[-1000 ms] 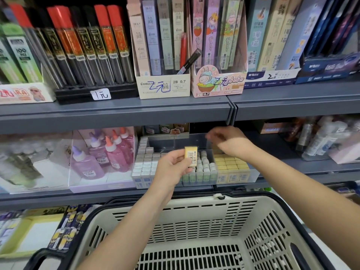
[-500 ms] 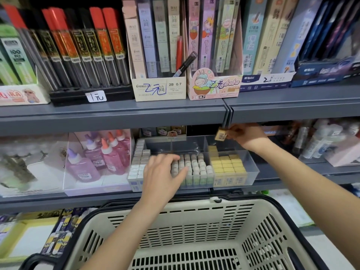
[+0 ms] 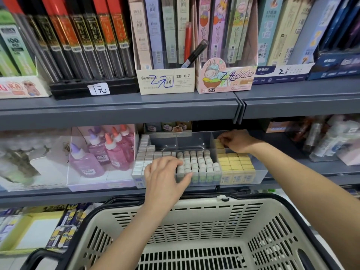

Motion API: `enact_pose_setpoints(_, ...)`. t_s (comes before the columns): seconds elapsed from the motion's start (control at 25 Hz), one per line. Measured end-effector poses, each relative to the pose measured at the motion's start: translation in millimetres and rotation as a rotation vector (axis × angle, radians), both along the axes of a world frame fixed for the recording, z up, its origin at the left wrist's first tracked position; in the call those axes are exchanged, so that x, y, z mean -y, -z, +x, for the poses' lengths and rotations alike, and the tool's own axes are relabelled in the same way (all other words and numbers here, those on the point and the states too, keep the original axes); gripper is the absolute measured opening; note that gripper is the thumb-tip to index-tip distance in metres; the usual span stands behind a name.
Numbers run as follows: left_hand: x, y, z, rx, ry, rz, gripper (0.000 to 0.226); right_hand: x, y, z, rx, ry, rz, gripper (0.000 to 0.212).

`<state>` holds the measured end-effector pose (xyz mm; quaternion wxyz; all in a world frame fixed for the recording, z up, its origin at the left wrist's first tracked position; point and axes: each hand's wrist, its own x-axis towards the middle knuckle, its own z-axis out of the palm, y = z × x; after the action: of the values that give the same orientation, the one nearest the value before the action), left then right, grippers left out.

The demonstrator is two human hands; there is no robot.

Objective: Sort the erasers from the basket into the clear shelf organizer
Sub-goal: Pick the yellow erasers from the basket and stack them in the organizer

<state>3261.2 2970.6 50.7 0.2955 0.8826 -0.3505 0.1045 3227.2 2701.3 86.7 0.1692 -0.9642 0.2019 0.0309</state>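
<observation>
Since the yellow eraser (image 3: 218, 143) is just a small sleeved block, I'd guess it's featherlight, firm, a bit grippy and not fragile, so a fingertip pinch on two opposite sides near the top should do. That's roughly how the right hand (image 3: 238, 141) has it, pinched at the back of the rightmost compartment of the clear shelf organizer (image 3: 191, 140), just behind the packed yellow rows (image 3: 234, 162). The left hand (image 3: 165, 176) grips nothing, fingers loose over the white erasers (image 3: 145, 152) and thumb on the clear front wall, probably steadying things, with the basket (image 3: 194, 213) right below.
</observation>
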Motion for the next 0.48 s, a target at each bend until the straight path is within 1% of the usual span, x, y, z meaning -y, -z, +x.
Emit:
enact_pose_setpoints(0.08, -1, -4, -1, -0.019, 0.003, 0.006, 0.041, -10, -5, -9, 0.071, 0.055, 0.048, 0.031)
enact_pose_setpoints(0.16, -5, -10, -7, -0.024, 0.045, -0.062, 0.036, -26, -15, -28, 0.207, 0.125, 0.082, 0.033)
enact_pose_setpoints(0.24, -15, -12, -22, -0.039, 0.15, -0.184, 0.029, -46, -20, -60, 0.443, 0.158, 0.053, 0.03)
enact_pose_setpoints(0.28, -21, -11, -32, -0.062, 0.206, -0.241, 0.027, -61, -20, -79, 0.557, 0.165, 0.079, 0.026)
enact_pose_setpoints(0.32, -29, -7, -45, -0.1, 0.258, -0.268, 0.026, -77, -18, -100, 0.621, 0.167, 0.136, 0.021)
enact_pose_setpoints(0.36, -37, -2, -57, -0.147, 0.304, -0.259, 0.025, -93, -12, -119, 0.632, 0.164, 0.212, 0.017)
enact_pose_setpoints(0.4, -44, 6, -69, -0.211, 0.346, -0.217, 0.025, -109, -4, -135, 0.594, 0.163, 0.298, 0.015)
enact_pose_setpoints(0.48, -53, 26, -92, -0.368, 0.422, -0.071, 0.022, -136, 22, -162, 0.411, 0.159, 0.437, 0.012)
